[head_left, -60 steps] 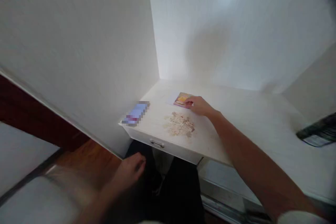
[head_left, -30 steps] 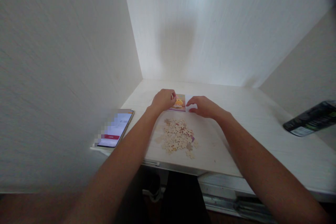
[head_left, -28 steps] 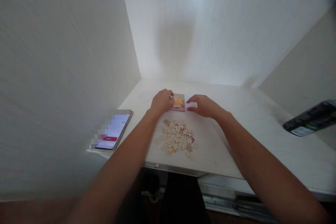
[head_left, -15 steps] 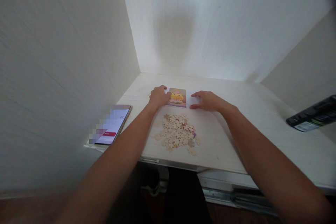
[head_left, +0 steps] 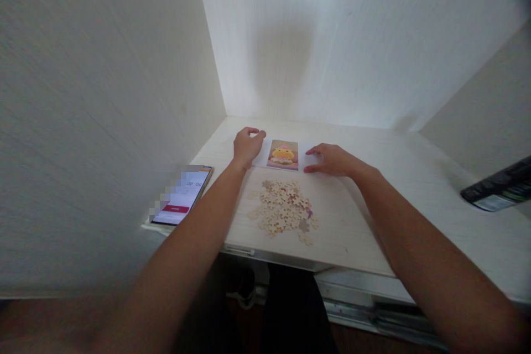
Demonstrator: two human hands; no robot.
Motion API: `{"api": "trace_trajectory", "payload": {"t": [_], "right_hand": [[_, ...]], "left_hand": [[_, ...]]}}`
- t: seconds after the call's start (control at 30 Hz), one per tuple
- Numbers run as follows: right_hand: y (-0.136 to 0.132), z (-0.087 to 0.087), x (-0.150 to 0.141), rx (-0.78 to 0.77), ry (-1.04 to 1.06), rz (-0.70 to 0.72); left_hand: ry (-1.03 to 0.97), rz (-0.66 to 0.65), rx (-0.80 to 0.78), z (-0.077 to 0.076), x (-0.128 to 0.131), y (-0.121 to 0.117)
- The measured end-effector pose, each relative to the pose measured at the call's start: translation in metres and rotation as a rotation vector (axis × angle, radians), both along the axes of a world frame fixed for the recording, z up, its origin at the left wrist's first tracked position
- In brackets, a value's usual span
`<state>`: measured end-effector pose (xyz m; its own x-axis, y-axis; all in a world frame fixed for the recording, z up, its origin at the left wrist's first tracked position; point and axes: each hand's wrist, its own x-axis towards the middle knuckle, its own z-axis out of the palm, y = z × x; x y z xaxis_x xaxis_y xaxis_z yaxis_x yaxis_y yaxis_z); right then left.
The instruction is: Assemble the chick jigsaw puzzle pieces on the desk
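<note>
A white paper sheet with a printed picture of a yellow toy figure (head_left: 282,155) lies flat on the white desk. At its left end is my left hand (head_left: 248,146), turned on edge, with fingers loosely curved and the thumb apart. My right hand (head_left: 332,160) rests at the sheet's right end, its thumb and fingers spread with a gap between them. Neither hand grips anything that I can see. Closer to me than the sheet is a heap of jigsaw puzzle pieces (head_left: 284,210). Most show pale, bare backs, while a few show reddish or purple colour.
A phone (head_left: 182,194) with a lit screen lies at the desk's left front edge, beside the left wall (head_left: 103,94). Toward the right stands a dark cylindrical container (head_left: 498,185), tilted in view. A white panel (head_left: 352,55) closes off the back.
My left hand has drawn back leftward from the printed picture, uncovering its left side. My right hand keeps nearly the same place. The whole view has shifted slightly.
</note>
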<state>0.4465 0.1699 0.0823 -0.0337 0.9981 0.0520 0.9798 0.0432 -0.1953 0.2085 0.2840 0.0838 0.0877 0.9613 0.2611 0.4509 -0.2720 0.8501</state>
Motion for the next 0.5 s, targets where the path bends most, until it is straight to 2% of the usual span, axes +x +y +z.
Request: {"api": "trace_trajectory", "payload": {"t": [0.5], "right_hand": [[0.001,0.0,0.0,-0.003,-0.03,0.003]], "left_hand": [[0.092,-0.035,0.086,0.008,0.005,-0.017]]}}
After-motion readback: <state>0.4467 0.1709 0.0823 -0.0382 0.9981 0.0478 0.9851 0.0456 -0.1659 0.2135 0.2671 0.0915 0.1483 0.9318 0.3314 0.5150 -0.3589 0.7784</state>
